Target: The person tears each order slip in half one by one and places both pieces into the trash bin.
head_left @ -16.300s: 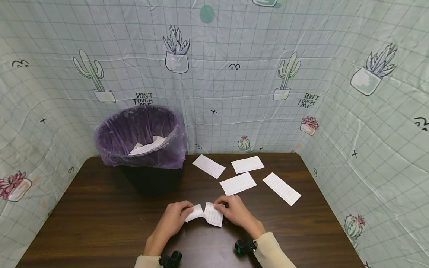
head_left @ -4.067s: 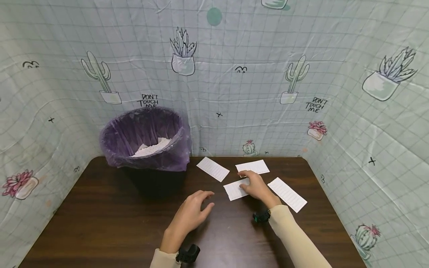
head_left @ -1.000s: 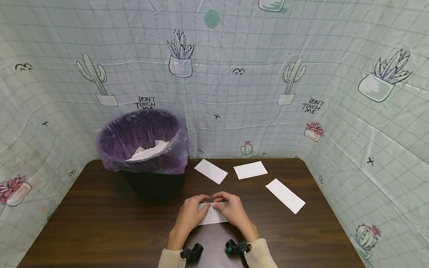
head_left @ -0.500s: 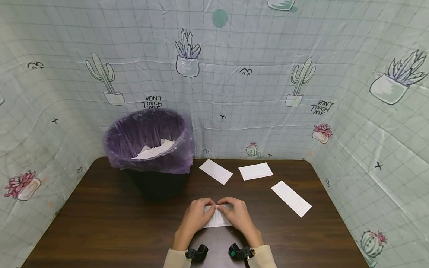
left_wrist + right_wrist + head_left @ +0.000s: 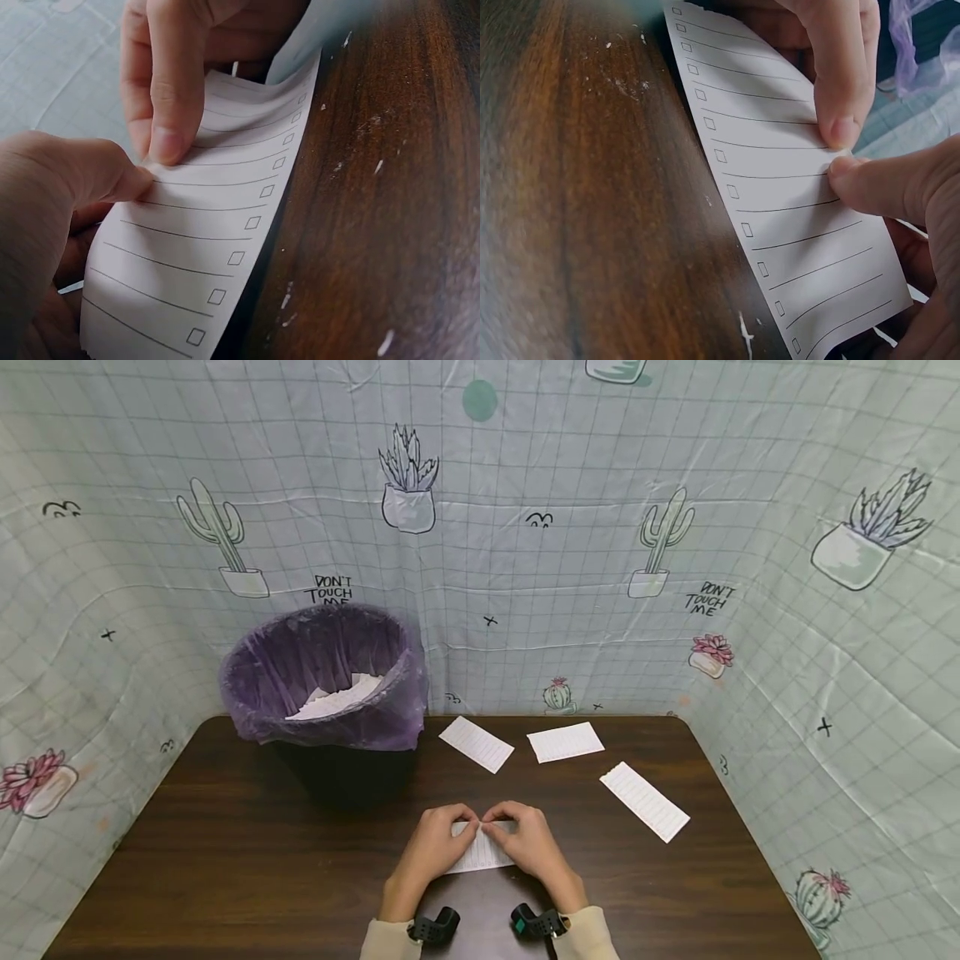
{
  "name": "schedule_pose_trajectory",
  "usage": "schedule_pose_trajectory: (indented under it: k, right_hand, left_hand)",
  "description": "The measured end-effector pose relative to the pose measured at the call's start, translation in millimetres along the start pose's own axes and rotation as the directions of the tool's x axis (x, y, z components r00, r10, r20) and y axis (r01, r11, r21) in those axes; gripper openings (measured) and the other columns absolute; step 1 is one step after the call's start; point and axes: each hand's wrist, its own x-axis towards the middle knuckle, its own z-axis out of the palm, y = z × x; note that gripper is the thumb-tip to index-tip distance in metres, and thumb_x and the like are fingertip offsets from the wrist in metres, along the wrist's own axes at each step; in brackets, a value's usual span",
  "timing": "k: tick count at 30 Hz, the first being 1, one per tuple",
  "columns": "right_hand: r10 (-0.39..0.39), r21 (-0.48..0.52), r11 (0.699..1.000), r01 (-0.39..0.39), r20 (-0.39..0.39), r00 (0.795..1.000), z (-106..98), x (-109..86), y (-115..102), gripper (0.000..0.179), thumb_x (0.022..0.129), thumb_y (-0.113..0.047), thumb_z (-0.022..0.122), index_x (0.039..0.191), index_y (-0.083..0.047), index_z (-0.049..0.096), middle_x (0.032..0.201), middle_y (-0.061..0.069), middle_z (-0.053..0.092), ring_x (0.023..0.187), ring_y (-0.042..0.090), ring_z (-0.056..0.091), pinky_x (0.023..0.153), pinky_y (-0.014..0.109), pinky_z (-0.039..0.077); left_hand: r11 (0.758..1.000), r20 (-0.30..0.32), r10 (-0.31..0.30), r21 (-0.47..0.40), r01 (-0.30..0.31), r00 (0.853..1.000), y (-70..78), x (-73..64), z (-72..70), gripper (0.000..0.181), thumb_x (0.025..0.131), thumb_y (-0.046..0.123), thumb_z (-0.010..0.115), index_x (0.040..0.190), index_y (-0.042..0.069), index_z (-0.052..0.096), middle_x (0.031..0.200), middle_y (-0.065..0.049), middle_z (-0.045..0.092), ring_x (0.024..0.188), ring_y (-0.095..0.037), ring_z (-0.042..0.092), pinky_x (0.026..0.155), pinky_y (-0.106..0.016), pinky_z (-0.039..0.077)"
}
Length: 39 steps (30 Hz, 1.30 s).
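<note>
Drawn nearer since some seconds ago, the lined checkbox slip (image 5: 481, 854) is bowing at the near tabletop (image 5: 225, 860); left hand (image 5: 437, 841) and right hand (image 5: 528, 841) are pinching its far edge mid-length, probably suiting light, easily torn paper.

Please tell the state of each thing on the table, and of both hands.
Left hand: pinching held slip
Right hand: pinching held slip
Held slip: curved, no tear visible
Left slip: flat
Middle slip: flat
Right slip: flat
Bin: upright, lined
Purple liner: folded outward
Paper in bin: partly hidden

2 hands (image 5: 435, 845) (image 5: 530, 845) pinch, thumb tips (image 5: 845, 166) close together, wrists (image 5: 399, 895) apart.
</note>
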Motion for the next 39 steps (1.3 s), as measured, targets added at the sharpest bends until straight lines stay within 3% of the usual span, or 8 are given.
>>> schedule_pose_trajectory:
  k: [7,16,26,33,37,39]
  right_hand:
    - [0.003,0.028,1.000,-0.004,0.028,1.000,-1,0.2,0,0.005,0.090,-0.015,0.080,0.090,-0.012,0.077,0.089,-0.003,0.076,0.087,0.011,0.069,0.081,0.028,0.054]
    - [-0.021,0.055,0.998,0.021,0.016,1.000,-1,-0.4,1,0.007,0.090,-0.010,0.078,0.088,-0.016,0.076,0.087,-0.005,0.075,0.083,0.006,0.065,0.079,0.026,0.053]
    - [-0.029,0.076,0.997,0.026,0.040,0.999,-2,-0.6,3,0.002,0.092,-0.015,0.077,0.091,-0.014,0.077,0.089,-0.004,0.076,0.085,0.007,0.067,0.080,0.026,0.053]
    - [0.029,0.087,0.996,-0.028,-0.005,1.000,-9,-1.5,3,0.009,0.090,-0.006,0.076,0.095,-0.013,0.078,0.085,0.000,0.073,0.067,0.002,0.051,0.061,0.021,0.044]
    - [0.050,0.086,0.995,-0.046,-0.047,0.998,-12,-0.9,5,0.008,0.089,-0.004,0.077,0.093,-0.011,0.078,0.084,0.001,0.073,0.068,0.001,0.051,0.062,0.019,0.043]
    - [0.053,0.089,0.995,-0.046,-0.072,0.996,-14,-0.8,6,0.008,0.088,-0.004,0.077,0.092,-0.010,0.078,0.084,0.001,0.073,0.068,0.002,0.050,0.062,0.019,0.042]
  left_hand:
    - [0.999,0.013,-0.012,-0.052,0.012,1.000,-1.4,-0.1,-4.2,0.011,0.096,0.012,0.068,0.089,0.012,0.077,0.092,0.000,0.077,0.089,-0.017,0.072,0.082,-0.034,0.057]
    - [0.996,0.010,-0.034,-0.083,0.035,0.999,-1.3,2.4,-6.4,0.011,0.093,0.011,0.069,0.088,0.014,0.078,0.090,0.003,0.077,0.085,-0.012,0.070,0.079,-0.029,0.055]
    - [0.994,0.013,-0.065,-0.092,0.066,0.998,-1.5,1.1,-9.7,0.010,0.094,0.012,0.069,0.090,0.013,0.078,0.091,0.002,0.078,0.089,-0.016,0.072,0.081,-0.030,0.055]
    - [0.990,-0.010,-0.097,-0.108,0.095,0.995,-3.7,0.1,-14.8,0.009,0.096,0.018,0.071,0.094,0.015,0.079,0.094,0.003,0.078,0.093,-0.018,0.071,0.086,-0.035,0.055]
    - [0.988,-0.024,-0.109,-0.112,0.106,0.994,-5.7,0.1,-17.1,0.007,0.096,0.016,0.072,0.094,0.015,0.079,0.094,0.003,0.078,0.094,-0.019,0.072,0.087,-0.036,0.055]
    - [0.986,-0.031,-0.117,-0.124,0.112,0.993,-6.6,-0.1,-18.0,0.006,0.095,0.015,0.073,0.093,0.014,0.079,0.093,0.002,0.078,0.087,-0.016,0.070,0.081,-0.032,0.054]
